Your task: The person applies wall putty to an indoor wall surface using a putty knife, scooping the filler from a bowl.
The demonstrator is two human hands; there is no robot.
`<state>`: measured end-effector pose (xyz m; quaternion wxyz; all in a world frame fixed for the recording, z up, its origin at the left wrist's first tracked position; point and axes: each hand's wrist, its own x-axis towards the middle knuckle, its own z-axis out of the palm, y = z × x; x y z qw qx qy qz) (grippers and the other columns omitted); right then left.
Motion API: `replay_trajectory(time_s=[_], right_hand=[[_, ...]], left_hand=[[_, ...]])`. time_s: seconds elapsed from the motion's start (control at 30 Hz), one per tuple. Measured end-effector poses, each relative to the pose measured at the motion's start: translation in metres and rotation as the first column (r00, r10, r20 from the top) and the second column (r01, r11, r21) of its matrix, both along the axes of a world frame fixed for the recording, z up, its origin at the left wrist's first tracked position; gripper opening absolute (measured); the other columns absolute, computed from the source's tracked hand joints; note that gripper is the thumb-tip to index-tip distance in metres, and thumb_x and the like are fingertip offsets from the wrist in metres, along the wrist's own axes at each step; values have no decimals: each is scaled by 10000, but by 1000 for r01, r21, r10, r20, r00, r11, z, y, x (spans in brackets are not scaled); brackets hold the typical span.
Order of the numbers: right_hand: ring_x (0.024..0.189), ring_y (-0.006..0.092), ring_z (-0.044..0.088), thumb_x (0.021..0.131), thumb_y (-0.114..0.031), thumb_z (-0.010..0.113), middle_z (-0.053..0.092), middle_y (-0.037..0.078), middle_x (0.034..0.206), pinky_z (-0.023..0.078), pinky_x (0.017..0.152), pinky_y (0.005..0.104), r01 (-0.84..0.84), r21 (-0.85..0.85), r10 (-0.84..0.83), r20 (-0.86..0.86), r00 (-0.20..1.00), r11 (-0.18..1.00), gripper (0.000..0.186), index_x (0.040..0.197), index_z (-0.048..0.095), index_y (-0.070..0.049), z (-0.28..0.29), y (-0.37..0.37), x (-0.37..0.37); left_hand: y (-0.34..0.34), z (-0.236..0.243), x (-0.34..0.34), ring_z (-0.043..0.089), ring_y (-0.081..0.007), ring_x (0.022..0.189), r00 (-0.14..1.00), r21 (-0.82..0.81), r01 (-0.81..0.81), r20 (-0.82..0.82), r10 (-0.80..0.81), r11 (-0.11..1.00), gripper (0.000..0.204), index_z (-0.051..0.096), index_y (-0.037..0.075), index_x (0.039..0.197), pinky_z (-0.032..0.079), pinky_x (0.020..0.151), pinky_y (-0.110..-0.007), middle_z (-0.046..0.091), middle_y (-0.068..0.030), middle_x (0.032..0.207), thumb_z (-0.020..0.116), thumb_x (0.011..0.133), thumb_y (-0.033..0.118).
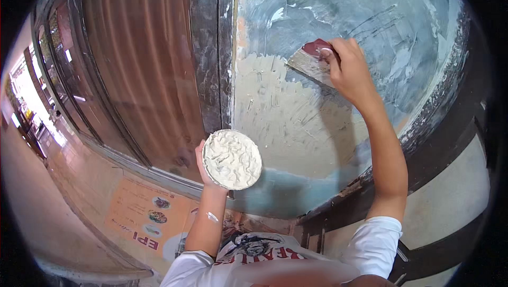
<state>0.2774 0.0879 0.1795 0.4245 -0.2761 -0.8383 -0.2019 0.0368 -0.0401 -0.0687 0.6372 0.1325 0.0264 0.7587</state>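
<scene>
Right hand (pixel 349 67) and left hand (pixel 202 162) are both occupied. Upper right of centre, the right one is closed around the dark red handle of a scraper (pixel 308 68), whose broad blade seems to lie against the wall (pixel 370 1) at the upper edge of a pale coat of paste (pixel 296 123). Just left of the frame's centre and lower down, the left one cups a round bowl (pixel 226 187) from its left side; the fingers underneath are hidden, so I cannot tell how they are spread. Thick, ridged white filler (pixel 232 157) fills the bowl, and a smear of white marks the left forearm.

The scraper should be light, with a thin, fairly stiff blade, best gripped at the handle, clear of the messy edge. The filler looks soft and sticky. Being full, the bowl is probably weighty and its rim slippery where smeared, so a palm underneath suits it best.
</scene>
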Motion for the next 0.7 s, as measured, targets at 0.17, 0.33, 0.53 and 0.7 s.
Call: replay_trajectory(time_s=[0.17, 0.33, 0.53, 0.7], right_hand=[[892, 299, 526, 921, -149, 603, 666, 62, 949, 356, 806, 434, 103, 80, -104, 13, 994, 991, 113, 995, 652, -78, -2, 9, -4], [909, 277, 521, 919, -166, 616, 691, 48, 990, 337, 829, 437, 48, 35, -43, -118, 992, 998, 177, 1073, 682, -108, 8, 15, -2], [947, 268, 521, 904, -159, 650, 705, 25, 1025, 336, 834, 428, 55, 183, -46, -51, 998, 982, 189, 1086, 687, -125, 0, 24, -10], [943, 251, 512, 883, -151, 676, 714, 1, 1041, 335, 841, 417, -40, 160, 59, -121, 991, 986, 221, 1103, 696, -142, 7, 27, -8]], left_hand=[[5, -8, -5, 668, -350, 1057, 1000, -3, -14, -11, 14, 1000, 606, 653, 38, 1215, 542, 938, -502, 688, -168, 1179, 389, 962, 521], [7, -9, -5, 671, -347, 1045, 1000, -13, -16, 24, 16, 1000, 589, 665, 35, 1192, 542, 936, -499, 693, -168, 1160, 405, 960, 510], [6, -2, -4, 670, -351, 1051, 1000, -19, 1, 26, 0, 1000, 594, 666, 25, 1195, 542, 935, -500, 692, -174, 1165, 422, 955, 511], [1, -2, -7, 669, -355, 1054, 999, -17, -5, 39, 6, 1000, 617, 663, 22, 1198, 542, 933, -507, 691, -180, 1167, 415, 951, 530]])
